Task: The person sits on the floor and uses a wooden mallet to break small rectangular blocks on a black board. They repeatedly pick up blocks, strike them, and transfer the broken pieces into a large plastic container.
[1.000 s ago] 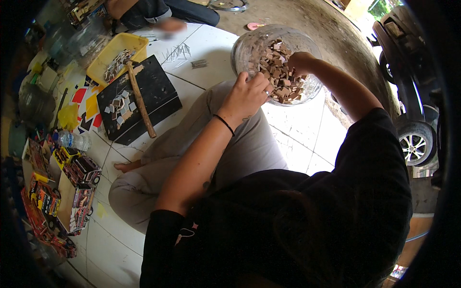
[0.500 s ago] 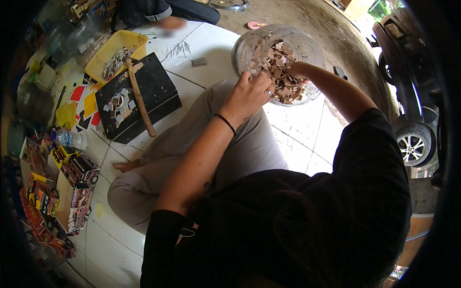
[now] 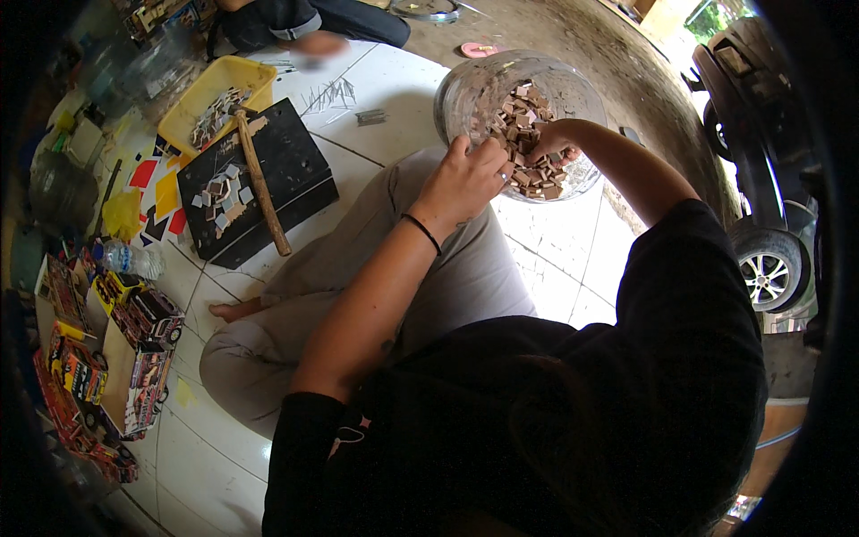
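A large clear plastic tub (image 3: 586, 98) lies tilted in front of my lap, its mouth toward me. Inside it is a heap of small brown square pieces (image 3: 519, 112). My left hand (image 3: 463, 179), wearing a ring and a black wristband, is closed at the tub's near left rim. Its fingertips are partly hidden. From the right, my right hand (image 3: 557, 143) reaches into the tub, with bent fingers closed among the brown pieces. Which pieces it holds is hard to make out.
To the left, a wooden-handled hammer (image 3: 259, 183) lies across a black box (image 3: 300, 152) with small grey squares (image 3: 222, 195) on it. Beyond are a yellow basin (image 3: 261, 79) and loose nails (image 3: 331, 96). Toy trucks (image 3: 134, 313) stand lower left. Another person's foot (image 3: 319, 43) shows at the far side.
My right hand has shifted slightly lower and leftward among the brown pieces, its fingers now more visible. My left hand stays at the rim. The tub has moved very slightly.
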`<state>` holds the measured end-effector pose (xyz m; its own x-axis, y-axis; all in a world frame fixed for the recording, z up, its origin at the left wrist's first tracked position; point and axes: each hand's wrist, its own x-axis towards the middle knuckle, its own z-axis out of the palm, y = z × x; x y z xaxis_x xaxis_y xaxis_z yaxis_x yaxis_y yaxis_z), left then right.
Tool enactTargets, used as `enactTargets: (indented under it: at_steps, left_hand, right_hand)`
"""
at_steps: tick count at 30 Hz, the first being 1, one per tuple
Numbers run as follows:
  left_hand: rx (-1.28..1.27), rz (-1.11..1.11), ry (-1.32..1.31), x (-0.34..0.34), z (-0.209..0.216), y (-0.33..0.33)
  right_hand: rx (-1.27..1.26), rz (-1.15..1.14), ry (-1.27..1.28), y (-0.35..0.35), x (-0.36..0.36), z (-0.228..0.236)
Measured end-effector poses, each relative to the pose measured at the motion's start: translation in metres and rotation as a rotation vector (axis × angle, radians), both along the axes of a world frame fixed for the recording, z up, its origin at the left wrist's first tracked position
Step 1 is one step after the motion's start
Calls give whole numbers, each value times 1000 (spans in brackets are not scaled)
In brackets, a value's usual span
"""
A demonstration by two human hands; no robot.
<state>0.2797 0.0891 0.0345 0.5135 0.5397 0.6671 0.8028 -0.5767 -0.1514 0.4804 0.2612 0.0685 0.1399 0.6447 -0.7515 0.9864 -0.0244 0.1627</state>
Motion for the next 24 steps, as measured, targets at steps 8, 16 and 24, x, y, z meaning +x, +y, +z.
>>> enactTargets:
  at_steps: [8,16,24]
  left_hand:
    - [35,27,5,0,1,1]
    - [27,14,15,0,3,0]
    - [-1,-14,-13,1,3,1]
  right_hand:
    - [-87,209,256,-18,-9,36]
    - [86,268,701,-51,-12,46]
    - [385,208,1028,-67,1,22]
